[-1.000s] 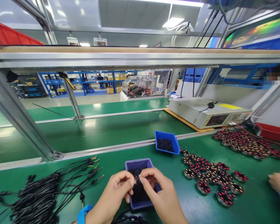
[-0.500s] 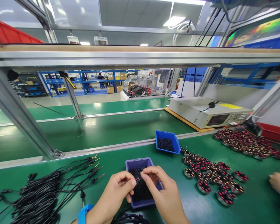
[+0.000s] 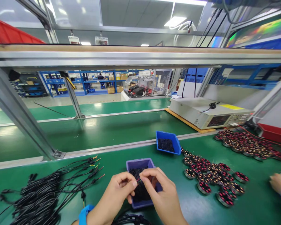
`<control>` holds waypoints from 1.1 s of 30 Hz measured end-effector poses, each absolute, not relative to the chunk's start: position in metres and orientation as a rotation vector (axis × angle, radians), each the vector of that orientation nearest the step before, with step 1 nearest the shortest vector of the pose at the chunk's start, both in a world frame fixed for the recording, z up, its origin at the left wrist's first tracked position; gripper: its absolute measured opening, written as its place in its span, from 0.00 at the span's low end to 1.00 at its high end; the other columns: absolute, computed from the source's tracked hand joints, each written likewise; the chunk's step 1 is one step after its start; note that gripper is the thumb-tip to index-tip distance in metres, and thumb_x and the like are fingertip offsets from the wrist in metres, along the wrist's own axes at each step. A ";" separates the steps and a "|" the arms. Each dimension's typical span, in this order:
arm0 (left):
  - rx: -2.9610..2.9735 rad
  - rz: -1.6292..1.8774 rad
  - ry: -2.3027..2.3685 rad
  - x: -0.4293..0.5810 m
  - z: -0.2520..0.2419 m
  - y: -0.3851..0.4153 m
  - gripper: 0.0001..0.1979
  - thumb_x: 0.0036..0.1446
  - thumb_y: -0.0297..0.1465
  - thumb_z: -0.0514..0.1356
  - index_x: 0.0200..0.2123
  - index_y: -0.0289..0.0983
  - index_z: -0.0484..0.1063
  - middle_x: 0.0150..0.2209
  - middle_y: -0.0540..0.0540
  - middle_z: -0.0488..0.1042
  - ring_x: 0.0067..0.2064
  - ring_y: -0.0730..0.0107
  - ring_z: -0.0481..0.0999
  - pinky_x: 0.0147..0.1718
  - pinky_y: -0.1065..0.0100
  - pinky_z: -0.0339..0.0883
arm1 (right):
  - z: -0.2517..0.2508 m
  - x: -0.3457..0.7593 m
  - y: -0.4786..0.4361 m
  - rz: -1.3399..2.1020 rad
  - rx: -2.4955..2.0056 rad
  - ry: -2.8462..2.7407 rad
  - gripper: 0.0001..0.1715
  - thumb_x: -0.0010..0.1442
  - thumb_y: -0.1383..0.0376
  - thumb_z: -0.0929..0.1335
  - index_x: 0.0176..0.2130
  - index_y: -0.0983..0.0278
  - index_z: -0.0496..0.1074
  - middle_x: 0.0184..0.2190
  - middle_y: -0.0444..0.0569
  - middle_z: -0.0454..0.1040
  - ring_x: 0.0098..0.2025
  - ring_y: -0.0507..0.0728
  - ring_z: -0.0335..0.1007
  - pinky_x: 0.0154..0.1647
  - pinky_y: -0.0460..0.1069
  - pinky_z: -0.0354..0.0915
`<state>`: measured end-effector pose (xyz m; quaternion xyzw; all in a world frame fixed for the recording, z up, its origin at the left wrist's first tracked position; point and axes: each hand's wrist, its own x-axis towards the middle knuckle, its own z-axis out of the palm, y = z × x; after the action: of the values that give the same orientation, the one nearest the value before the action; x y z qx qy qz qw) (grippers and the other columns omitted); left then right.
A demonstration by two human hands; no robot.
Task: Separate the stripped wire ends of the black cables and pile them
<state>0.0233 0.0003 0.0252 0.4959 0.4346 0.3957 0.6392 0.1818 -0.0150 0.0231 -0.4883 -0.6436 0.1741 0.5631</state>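
Over a purple bin of small black pieces, my left hand pinches the end of a thin wire with a reddish tip. My right hand is closed beside it, thumb and forefinger pressed together at the wire end; whatever they hold is too small to name. The fingertips of both hands almost meet. Black cables lie coiled below my wrists at the bottom edge. To the left is a pile of black cables with bared coloured ends.
A blue bin with black pieces stands behind the purple one. Round copper-wound parts lie to the right, near another person's hand. A grey instrument and a red tray stand farther back.
My right hand has shifted slightly left, closer to my left fingertips. My left hand has hardly moved.
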 end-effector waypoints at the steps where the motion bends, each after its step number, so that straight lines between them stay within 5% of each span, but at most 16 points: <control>1: 1.127 0.902 0.983 0.023 0.025 0.000 0.24 0.47 0.52 0.68 0.25 0.35 0.74 0.20 0.52 0.68 0.22 0.75 0.66 0.21 0.73 0.61 | 0.023 0.181 -0.015 0.405 -1.138 -1.525 0.08 0.63 0.64 0.69 0.32 0.59 0.77 0.27 0.45 0.78 0.24 0.53 0.70 0.26 0.46 0.67; 8: 1.084 0.937 0.949 0.023 0.030 0.000 0.20 0.46 0.47 0.70 0.28 0.34 0.75 0.22 0.52 0.68 0.24 0.73 0.67 0.23 0.73 0.62 | 0.025 0.183 -0.015 0.350 -1.004 -1.621 0.10 0.63 0.67 0.69 0.40 0.58 0.81 0.31 0.47 0.82 0.29 0.55 0.77 0.29 0.47 0.71; 24: 1.179 0.863 1.001 0.023 0.037 -0.001 0.10 0.49 0.37 0.64 0.25 0.36 0.72 0.19 0.54 0.65 0.23 0.74 0.65 0.23 0.73 0.60 | 0.030 0.184 -0.012 0.455 -1.073 -1.635 0.08 0.63 0.66 0.68 0.34 0.59 0.79 0.28 0.44 0.80 0.24 0.53 0.72 0.25 0.45 0.66; 30: 1.140 0.909 0.971 0.021 0.030 -0.001 0.12 0.50 0.38 0.66 0.28 0.35 0.71 0.21 0.54 0.66 0.23 0.75 0.64 0.23 0.73 0.59 | 0.031 0.193 -0.010 0.496 -0.998 -1.832 0.10 0.65 0.68 0.66 0.40 0.59 0.78 0.36 0.47 0.80 0.40 0.57 0.75 0.43 0.50 0.69; 33: 1.135 0.928 0.925 0.019 0.030 -0.001 0.08 0.50 0.34 0.65 0.30 0.36 0.70 0.24 0.54 0.66 0.26 0.74 0.66 0.25 0.74 0.60 | 0.028 0.196 -0.008 0.526 -1.036 -1.871 0.08 0.64 0.68 0.67 0.39 0.59 0.77 0.35 0.47 0.79 0.40 0.57 0.73 0.42 0.50 0.67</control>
<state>0.0185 -0.0013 0.0295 0.4991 0.4066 0.4079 0.6474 0.1964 -0.0080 0.0278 -0.4196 -0.7576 0.2128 0.4524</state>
